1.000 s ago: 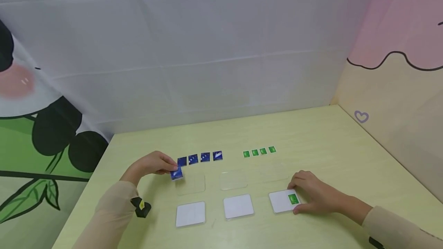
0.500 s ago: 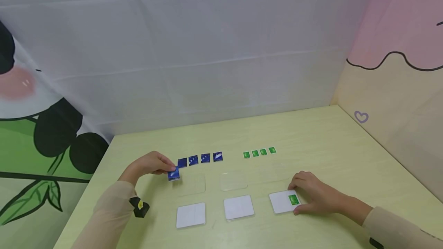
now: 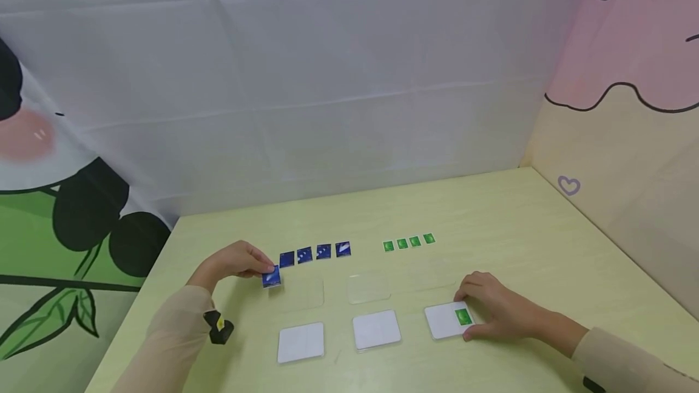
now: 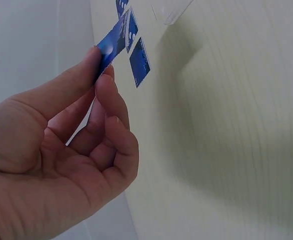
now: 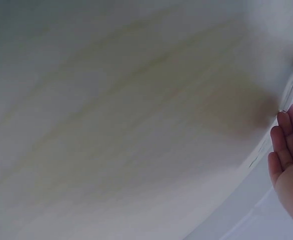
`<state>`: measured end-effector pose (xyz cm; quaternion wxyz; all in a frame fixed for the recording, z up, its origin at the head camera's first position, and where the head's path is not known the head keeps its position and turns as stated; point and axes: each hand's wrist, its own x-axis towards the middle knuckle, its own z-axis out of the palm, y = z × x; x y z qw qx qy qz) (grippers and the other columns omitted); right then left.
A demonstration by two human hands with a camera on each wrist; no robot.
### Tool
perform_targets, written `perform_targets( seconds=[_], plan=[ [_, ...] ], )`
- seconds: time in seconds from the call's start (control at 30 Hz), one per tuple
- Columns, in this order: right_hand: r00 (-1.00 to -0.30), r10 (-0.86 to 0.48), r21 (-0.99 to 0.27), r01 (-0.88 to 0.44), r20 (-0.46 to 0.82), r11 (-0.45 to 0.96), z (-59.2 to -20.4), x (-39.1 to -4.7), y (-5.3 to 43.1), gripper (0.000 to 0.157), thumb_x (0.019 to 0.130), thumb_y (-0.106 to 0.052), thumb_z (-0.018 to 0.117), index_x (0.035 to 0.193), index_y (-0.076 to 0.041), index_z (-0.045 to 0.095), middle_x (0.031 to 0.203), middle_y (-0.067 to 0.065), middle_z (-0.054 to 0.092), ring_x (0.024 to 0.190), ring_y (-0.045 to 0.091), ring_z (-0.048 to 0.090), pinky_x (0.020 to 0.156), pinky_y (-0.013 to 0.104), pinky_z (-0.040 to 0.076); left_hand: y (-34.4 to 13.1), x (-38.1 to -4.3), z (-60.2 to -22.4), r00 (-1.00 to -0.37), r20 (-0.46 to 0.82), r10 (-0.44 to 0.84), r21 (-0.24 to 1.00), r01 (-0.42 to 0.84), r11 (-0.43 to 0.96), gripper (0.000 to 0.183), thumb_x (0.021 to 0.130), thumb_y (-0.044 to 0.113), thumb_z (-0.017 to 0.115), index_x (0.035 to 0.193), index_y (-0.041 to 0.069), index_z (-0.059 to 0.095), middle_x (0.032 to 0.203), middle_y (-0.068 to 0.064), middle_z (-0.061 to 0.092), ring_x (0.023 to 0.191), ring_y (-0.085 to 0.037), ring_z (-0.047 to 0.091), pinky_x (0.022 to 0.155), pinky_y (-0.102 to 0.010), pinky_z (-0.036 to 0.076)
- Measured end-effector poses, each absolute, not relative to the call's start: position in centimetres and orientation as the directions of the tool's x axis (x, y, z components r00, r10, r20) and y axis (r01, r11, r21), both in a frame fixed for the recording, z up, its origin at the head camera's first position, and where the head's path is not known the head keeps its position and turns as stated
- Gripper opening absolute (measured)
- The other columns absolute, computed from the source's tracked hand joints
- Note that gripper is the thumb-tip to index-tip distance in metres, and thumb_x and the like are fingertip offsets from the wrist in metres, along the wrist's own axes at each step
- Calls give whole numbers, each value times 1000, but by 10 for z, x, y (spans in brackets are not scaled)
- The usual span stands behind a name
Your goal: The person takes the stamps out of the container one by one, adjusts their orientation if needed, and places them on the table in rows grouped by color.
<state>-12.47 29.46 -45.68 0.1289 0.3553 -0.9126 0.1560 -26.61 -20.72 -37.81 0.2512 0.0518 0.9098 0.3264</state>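
Between thumb and index finger, my left hand (image 3: pixel 235 261) pinches a small blue stamp-like piece (image 3: pixel 271 277), raised above the table's left side. In the left wrist view, the pinched blue piece (image 4: pixel 111 46) tilts upward and the other fingers curl below it. Just beyond lies a row of several similar blue pieces (image 3: pixel 304 255). My right hand (image 3: pixel 505 309) holds the right end of a white card (image 3: pixel 441 322), thumb at the near edge and fingers at the far edge. A small green piece (image 3: pixel 463 317) lies on that card near the hand. Only part of the right hand (image 5: pixel 289 150) shows in its wrist view.
Two more white cards (image 3: pixel 300 342) lie along the front of the pale wooden table (image 3: pixel 491 217). Behind them are faint transparent sheets (image 3: pixel 369 287). Several small green pieces (image 3: pixel 402 243) form a row farther back. A white cloth (image 3: pixel 327 77) hangs behind the table.
My left hand has shifted slightly left with the blue piece, which now sits a little farther from the blue row. The right hand stays in place on the white card.
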Motion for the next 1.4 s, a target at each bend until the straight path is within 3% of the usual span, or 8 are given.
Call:
perform_targets(
  seconds=[0.97, 1.4],
  plan=[
    [-720, -608, -198, -685, 334, 701, -456, -125, 293, 51, 74, -58, 73, 103, -16, 64, 100, -13, 58, 96, 4, 46, 86, 33, 42, -213, -285, -386, -887, -346, 305, 589, 48, 807, 20, 85, 13, 71, 96, -3, 74, 66, 8, 65, 58, -7, 47, 60, -25, 44],
    [-728, -607, -199, -678, 318, 708, -455, -125, 293, 52, 75, -58, 72, 103, -16, 64, 100, -13, 58, 96, 4, 46, 86, 34, 42, -216, -298, -392, -917, -277, 286, 491, 121, 863, 19, 84, 16, 73, 94, 0, 75, 74, 3, 71, 66, -10, 54, 63, -26, 46]
  ],
)
